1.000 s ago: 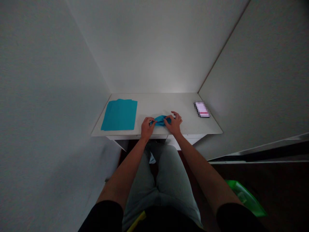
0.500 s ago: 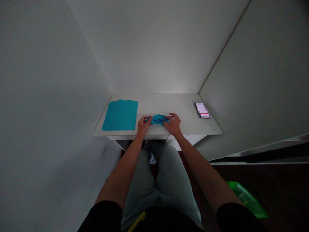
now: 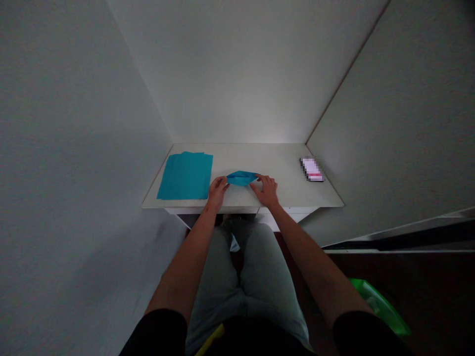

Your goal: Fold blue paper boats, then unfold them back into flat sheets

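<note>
A piece of blue paper (image 3: 242,178), folded into a long pointed shape like a paper boat, is between my two hands over the front middle of the white table. My left hand (image 3: 217,192) pinches its left tip between thumb and fingers. At the right end, the bent fingers of my right hand (image 3: 267,190) rest on the paper's tip, and the thumb is at its lower edge. Creases and layered flaps show along the paper's middle. Left of my left hand lies a loose stack of flat blue paper sheets (image 3: 185,176).
A phone (image 3: 312,169) with a lit, blurred screen lies at the right side of the white table (image 3: 256,153). Walls close in at the back, left and right. A green plastic object (image 3: 386,306) is on the dark floor at lower right.
The folded paper has shifted slightly away from me and its upper edge shows more. My left hand has slid a little left, towards the paper's tip; my right hand has barely moved.
</note>
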Motion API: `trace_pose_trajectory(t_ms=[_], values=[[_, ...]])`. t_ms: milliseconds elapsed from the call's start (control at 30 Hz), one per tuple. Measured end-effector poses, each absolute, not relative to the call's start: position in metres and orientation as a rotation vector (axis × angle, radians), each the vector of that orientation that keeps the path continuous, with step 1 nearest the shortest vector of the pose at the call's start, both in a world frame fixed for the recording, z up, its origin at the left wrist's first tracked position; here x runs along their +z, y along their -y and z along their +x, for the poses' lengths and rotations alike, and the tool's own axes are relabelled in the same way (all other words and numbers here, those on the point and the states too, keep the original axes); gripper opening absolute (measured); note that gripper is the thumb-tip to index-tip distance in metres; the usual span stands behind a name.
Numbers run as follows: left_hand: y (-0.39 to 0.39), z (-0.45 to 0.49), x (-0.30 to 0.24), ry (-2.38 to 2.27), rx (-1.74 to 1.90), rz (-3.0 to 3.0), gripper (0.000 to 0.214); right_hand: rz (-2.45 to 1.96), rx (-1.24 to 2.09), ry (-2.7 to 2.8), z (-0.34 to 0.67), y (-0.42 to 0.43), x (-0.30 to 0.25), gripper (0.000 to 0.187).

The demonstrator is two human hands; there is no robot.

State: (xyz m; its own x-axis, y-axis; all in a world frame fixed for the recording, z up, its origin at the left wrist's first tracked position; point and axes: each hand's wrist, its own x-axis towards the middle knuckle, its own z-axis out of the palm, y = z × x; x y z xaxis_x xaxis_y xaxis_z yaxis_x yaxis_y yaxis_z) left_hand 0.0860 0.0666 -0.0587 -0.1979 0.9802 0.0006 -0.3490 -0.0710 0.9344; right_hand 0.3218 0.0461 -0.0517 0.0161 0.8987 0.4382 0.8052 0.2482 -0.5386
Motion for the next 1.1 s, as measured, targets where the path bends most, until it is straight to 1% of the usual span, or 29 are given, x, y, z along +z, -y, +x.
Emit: trace_pose_trajectory(t_ms=[200,300,400,533,633,800,867,933,967,1100], values=[[-0.063,0.083,-0.060,-1.005,1.449,1.117,0.044,-1.570,0.193,1.773,0.324,-0.052,-0.057,0.057],[-0.056,0.085,-0.056,-1.028,1.323,1.418,0.037,-1.520,0.299,1.714,0.324,-0.055,-0.060,0.061],[-0.047,0.093,-0.052,-1.049,1.157,1.733,0.026,-1.469,0.400,1.690,0.324,-0.056,-0.060,0.061],[-0.040,0.101,-0.049,-1.086,1.069,1.980,0.019,-1.491,0.354,1.705,0.325,-0.055,-0.058,0.055],[-0.039,0.102,-0.051,-1.100,1.051,2.014,0.021,-1.476,0.392,1.692,0.327,-0.055,-0.057,0.048],[-0.040,0.103,-0.054,-1.153,1.068,1.983,0.018,-1.415,0.571,1.611,0.329,-0.057,-0.059,0.042],[-0.039,0.105,-0.054,-1.189,1.074,1.960,0.018,-1.410,0.549,1.628,0.330,-0.059,-0.059,0.032],[-0.038,0.106,-0.052,-1.224,1.075,1.950,0.021,-1.398,0.512,1.661,0.331,-0.060,-0.058,0.023],[-0.037,0.106,-0.052,-1.238,1.078,1.947,0.024,-1.386,0.511,1.671,0.331,-0.060,-0.058,0.021],[-0.038,0.108,-0.052,-1.279,1.141,1.880,0.036,-1.321,0.634,1.625,0.332,-0.055,-0.053,0.027]])
